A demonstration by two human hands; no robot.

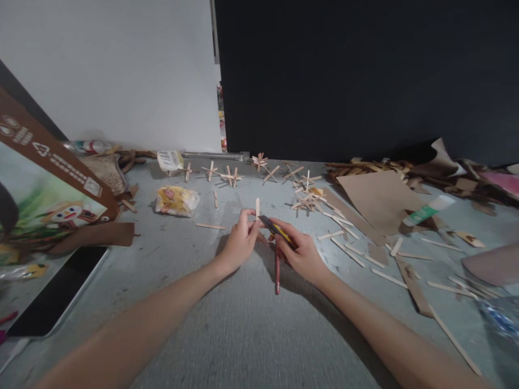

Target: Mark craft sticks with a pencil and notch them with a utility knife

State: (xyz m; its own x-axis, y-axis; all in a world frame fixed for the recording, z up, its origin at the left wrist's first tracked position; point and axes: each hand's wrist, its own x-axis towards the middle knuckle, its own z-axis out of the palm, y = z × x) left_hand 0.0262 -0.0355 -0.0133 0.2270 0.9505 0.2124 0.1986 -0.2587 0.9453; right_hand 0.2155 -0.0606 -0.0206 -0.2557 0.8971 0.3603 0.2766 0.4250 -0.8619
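Pinched upright in my left hand (238,242) is a wooden craft stick (257,206), its upper end sticking up past the fingertips. My right hand (303,251) grips a black and yellow utility knife (280,232), its tip against or very close to the stick; contact is hard to tell. A red pencil (277,273) lies on the table under my right hand, partly covered by it. Ahead stand several star-shaped pieces made of crossed sticks (231,176). To the right lies a loose scatter of craft sticks (347,253).
At left are a phone (60,292) and a printed box (48,189). A yellow plastic packet (176,201) lies ahead. On the right are brown cardboard (377,197), a glue stick (428,210) and a crumpled clear plastic wrapper (500,319). A black panel (365,81) stands behind.
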